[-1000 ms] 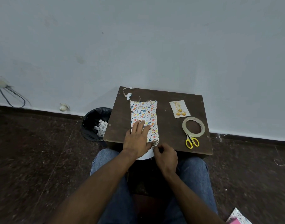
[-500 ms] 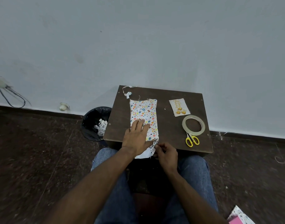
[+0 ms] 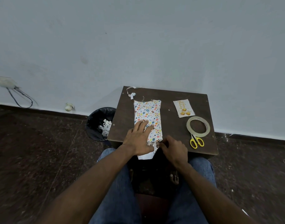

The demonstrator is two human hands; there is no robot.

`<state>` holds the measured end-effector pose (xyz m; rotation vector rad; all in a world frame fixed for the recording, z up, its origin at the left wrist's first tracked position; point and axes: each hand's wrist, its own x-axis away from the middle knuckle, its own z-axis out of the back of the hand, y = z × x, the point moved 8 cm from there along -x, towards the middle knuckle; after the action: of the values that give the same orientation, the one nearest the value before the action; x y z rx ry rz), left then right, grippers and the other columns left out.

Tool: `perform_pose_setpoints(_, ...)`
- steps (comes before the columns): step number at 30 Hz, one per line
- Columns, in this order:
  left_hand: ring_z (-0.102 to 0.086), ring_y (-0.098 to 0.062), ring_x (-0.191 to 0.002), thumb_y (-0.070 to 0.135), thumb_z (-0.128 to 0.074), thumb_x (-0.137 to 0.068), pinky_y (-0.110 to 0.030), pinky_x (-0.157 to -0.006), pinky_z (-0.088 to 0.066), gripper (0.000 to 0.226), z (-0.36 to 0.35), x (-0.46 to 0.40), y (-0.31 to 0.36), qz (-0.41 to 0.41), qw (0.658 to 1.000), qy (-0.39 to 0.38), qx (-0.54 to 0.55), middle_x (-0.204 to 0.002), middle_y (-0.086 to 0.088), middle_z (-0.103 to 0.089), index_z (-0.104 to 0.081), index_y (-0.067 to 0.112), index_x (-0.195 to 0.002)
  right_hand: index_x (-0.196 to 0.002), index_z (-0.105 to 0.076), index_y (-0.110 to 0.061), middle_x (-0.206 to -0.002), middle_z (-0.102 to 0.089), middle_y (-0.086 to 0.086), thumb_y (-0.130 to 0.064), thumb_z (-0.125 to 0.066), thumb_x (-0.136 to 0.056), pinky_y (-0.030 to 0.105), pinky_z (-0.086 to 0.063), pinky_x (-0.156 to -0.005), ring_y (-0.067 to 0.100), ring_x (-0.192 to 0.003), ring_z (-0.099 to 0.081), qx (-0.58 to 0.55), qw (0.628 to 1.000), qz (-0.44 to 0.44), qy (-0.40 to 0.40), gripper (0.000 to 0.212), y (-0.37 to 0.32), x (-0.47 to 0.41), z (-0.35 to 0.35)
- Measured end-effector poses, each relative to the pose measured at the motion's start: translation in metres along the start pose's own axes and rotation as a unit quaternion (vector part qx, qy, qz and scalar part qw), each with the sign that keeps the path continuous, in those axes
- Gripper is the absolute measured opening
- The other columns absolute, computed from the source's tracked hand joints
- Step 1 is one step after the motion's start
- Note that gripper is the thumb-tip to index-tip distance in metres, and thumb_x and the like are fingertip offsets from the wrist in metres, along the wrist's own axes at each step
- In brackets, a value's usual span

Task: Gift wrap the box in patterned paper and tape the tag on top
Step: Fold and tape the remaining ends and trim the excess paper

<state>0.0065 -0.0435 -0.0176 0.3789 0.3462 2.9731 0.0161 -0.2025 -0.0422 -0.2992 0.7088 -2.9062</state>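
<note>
- The left hand (image 3: 139, 139) lies flat on the near half of the wrapped box (image 3: 148, 117), fingers straight and spread, pressing it onto the table (image 3: 170, 125).
- The right hand (image 3: 174, 149) is at the box's near right corner, fingers curled and pinching the loose flap of patterned paper (image 3: 154, 145) there.
- The box lies lengthwise near the middle of the small dark table, covered in white paper with coloured dots; its near end hangs over the table edge, where the white underside of the paper (image 3: 145, 156) shows.
- The tag (image 3: 183, 108) lies flat on the table, to the right of the box and apart from it.
- A roll of clear tape (image 3: 198, 126) lies near the tag, with yellow-handled scissors (image 3: 196, 141) touching its near edge.
- A paper strip (image 3: 131, 92) curls at the table's far left corner.
- A black bin (image 3: 98, 123) holding paper scraps stands on the floor, left of the table.
</note>
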Motion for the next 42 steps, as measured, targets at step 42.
perform_pose_setpoints(42, 0.001, -0.021, -0.151, 0.049, -0.057, -0.091, -0.051, -0.117, -0.024, 0.075, -0.005, 0.003, -0.003, -0.003, 0.998, 0.053, 0.036, -0.164, 0.000, -0.009, -0.023, 0.027, -0.154, -0.117, -0.066, -0.025, -0.127, -0.059, 0.003, -0.037, -0.080, -0.079, 0.036, -0.056, -0.052, 0.023, -0.104, -0.065, 0.048, 0.960, 0.251, 0.112, 0.042, -0.034, -0.005, 0.013)
